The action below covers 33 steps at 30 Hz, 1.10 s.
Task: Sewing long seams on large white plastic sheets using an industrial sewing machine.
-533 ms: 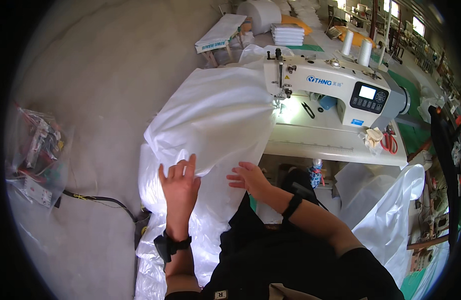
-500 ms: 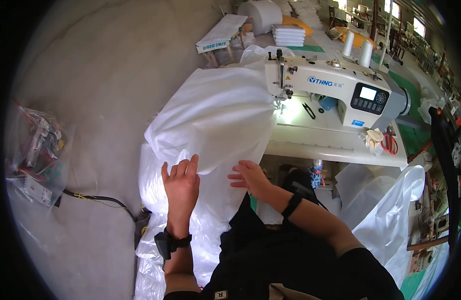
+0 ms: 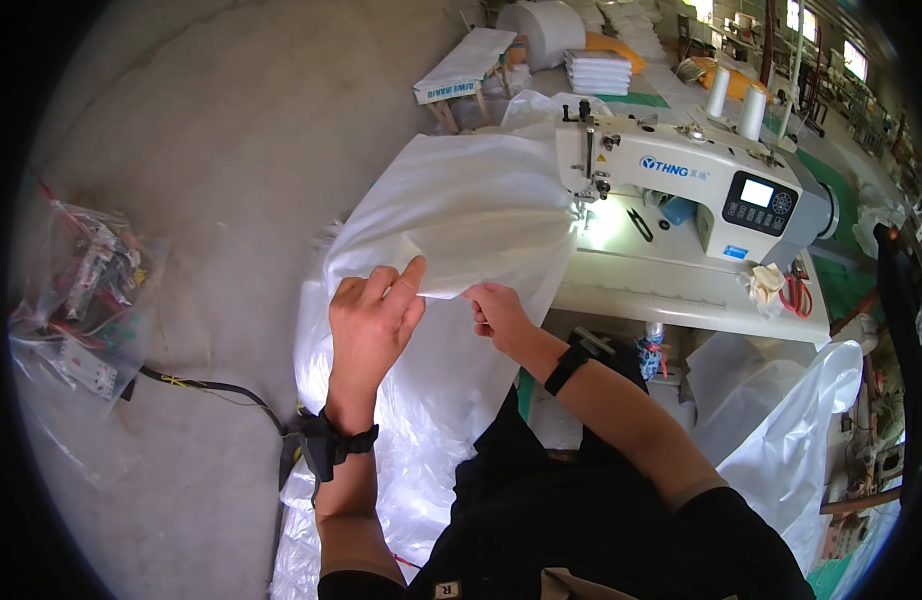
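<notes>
I look down at a big white sheet of cloth (image 3: 461, 210) that spills from the worktop (image 3: 681, 290) into my lap and down to the floor. My left hand (image 3: 373, 318) pinches a folded edge of the cloth between thumb and fingers. My right hand (image 3: 496, 312) is closed on the same edge just beside it, so the fold hangs between my two hands. The far end of the cloth lies under the needle of a white sewing machine (image 3: 701, 185) on the worktop, well beyond my hands. Red scissors (image 3: 796, 290) lie at the worktop's right end. On the concrete floor to my left sit a clear plastic bag (image 3: 76, 290) and a black cable (image 3: 211, 390).
</notes>
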### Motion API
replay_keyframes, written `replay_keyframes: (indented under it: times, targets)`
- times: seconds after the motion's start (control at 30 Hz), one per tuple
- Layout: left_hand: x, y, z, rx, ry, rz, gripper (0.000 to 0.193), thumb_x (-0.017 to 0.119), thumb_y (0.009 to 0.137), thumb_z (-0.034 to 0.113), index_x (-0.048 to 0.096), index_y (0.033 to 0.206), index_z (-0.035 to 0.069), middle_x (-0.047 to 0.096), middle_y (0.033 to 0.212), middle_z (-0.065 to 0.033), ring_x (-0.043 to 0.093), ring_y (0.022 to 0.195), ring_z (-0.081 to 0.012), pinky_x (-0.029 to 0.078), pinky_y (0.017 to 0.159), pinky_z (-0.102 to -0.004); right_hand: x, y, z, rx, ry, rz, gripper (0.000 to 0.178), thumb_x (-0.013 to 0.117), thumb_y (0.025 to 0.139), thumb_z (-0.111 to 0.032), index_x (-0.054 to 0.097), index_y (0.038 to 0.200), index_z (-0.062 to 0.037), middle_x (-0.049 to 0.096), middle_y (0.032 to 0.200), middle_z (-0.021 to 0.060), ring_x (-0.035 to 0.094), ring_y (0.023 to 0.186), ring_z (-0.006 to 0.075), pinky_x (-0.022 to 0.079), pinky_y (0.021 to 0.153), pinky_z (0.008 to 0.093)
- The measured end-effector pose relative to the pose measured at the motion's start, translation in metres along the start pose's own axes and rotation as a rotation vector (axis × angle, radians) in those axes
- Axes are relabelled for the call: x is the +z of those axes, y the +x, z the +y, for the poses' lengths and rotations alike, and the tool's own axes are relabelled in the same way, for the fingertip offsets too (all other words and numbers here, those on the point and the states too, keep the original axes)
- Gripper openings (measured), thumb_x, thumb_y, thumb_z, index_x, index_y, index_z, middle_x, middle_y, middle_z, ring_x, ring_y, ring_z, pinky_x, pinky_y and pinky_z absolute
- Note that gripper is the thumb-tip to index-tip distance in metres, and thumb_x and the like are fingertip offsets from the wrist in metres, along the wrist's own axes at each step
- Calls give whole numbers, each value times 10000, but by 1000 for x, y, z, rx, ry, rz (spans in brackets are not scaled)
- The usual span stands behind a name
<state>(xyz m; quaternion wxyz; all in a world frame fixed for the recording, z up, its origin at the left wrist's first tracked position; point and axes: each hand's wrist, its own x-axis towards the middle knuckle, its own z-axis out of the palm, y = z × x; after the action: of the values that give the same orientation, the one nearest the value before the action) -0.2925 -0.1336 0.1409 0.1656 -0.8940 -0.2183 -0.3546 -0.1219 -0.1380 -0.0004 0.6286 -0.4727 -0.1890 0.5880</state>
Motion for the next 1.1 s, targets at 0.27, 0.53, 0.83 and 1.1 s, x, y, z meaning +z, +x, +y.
replay_keyframes:
  times: [0.27, 0.53, 0.83, 1.1]
  targets:
    - [-4, 6, -4, 86, -100, 95, 248, 618, 638, 25, 661, 877, 72, 617, 829, -41, 558, 634, -230, 465, 685, -345, 26, -66, 18, 71, -345, 6, 292, 619, 819, -348, 545, 816, -65, 515, 676, 44, 511, 495, 127, 423, 426, 310]
    - [-10, 1, -4, 110, -162, -9, 77, 570, 654, 21, 605, 721, 40, 634, 813, -66, 584, 686, -271, 463, 796, -429, 40, -46, 58, -16, -1093, -406, 296, 530, 884, -238, 572, 929, 52, 635, 735, 172, 638, 491, 218, 505, 414, 309]
    - [5, -36, 1, -91, -932, -651, 63, 559, 729, 43, 593, 754, -4, 661, 886, -126, 597, 804, -304, 452, 806, -374, 26, -141, 67, -185, -338, -648, 316, 353, 998, -290, 514, 1052, -24, 631, 836, 75, 608, 563, 142, 464, 477, 263]
    - [6, -30, 56, -89, -228, -1045, 242, 587, 813, 222, 558, 817, -18, 607, 651, -173, 612, 645, -352, 481, 595, -408, 38, -114, 117, -787, -825, -580, 169, 486, 881, -111, 536, 1006, -8, 581, 726, 137, 588, 600, 275, 465, 531, 375]
